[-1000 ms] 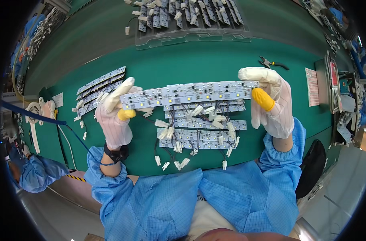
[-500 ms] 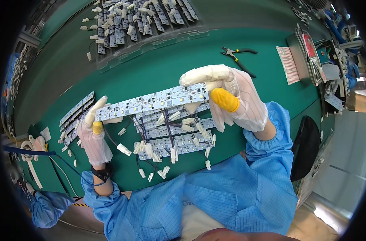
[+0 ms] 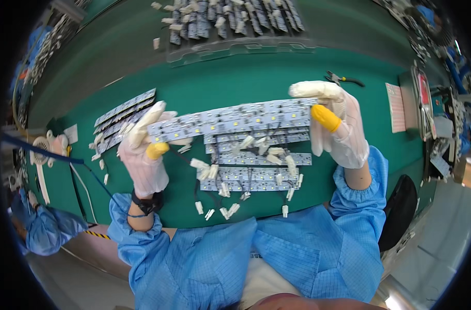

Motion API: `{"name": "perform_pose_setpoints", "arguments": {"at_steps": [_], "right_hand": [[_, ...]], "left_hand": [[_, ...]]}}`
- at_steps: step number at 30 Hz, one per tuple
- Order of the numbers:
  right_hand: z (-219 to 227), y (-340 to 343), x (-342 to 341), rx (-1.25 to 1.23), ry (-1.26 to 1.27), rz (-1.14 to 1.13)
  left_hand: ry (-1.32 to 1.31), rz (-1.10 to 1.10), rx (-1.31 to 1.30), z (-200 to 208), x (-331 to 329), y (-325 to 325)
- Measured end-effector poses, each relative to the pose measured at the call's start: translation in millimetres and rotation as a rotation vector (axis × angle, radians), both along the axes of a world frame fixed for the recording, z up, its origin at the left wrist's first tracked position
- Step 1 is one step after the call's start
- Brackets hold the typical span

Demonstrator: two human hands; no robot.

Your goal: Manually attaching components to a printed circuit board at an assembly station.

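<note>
My left hand (image 3: 146, 155) and my right hand (image 3: 344, 124) hold up a long LED circuit board (image 3: 235, 120) by its two ends. Both wear white gloves, with yellow covers on the thumbs. The thumbs press the near face; the fingers reach behind it, partly hidden. Small square LEDs and dark components dot its face. Below it, on the green mat, lie several similar LED boards (image 3: 251, 178) in rows, their dark wires ending in white plugs (image 3: 233, 209). The raised board covers part of the upper rows.
More LED boards (image 3: 124, 118) are stacked beyond my left hand. A clear plastic tray (image 3: 240, 51) of wired boards stands at the back. Cutting pliers (image 3: 344, 79), a printed sheet (image 3: 395, 107) and a metal box (image 3: 415, 103) are at right. A small fan (image 3: 40, 150) and blue cord (image 3: 44, 149) are at left.
The view has shifted, so the scene sits further right in the picture. Both hands still hold the board by its ends, now tilted slightly less.
</note>
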State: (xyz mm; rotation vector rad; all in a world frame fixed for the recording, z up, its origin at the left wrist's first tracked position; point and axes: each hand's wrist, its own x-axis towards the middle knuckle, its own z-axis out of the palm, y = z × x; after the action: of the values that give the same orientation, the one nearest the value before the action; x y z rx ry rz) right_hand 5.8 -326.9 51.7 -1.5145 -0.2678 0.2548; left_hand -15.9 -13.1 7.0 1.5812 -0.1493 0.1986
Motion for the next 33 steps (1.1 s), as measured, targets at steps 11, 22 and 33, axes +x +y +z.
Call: {"name": "perform_pose_setpoints", "arguments": {"at_steps": [11, 22, 33], "right_hand": [[-6.5, 4.3, 3.0, -0.039, -0.04, -0.073], [1.8, 6.5, -0.3, -0.117, -0.019, -0.137], [-7.6, 10.0, 0.3, 0.0, 0.019, -0.142]], "left_hand": [[-0.086, -0.092, 0.12, 6.9, -4.4, 3.7], [0.05, -0.032, 0.012, 18.9, 1.9, -7.8], [-0.036, -0.07, 0.127, 9.6, -2.0, 3.7]]}}
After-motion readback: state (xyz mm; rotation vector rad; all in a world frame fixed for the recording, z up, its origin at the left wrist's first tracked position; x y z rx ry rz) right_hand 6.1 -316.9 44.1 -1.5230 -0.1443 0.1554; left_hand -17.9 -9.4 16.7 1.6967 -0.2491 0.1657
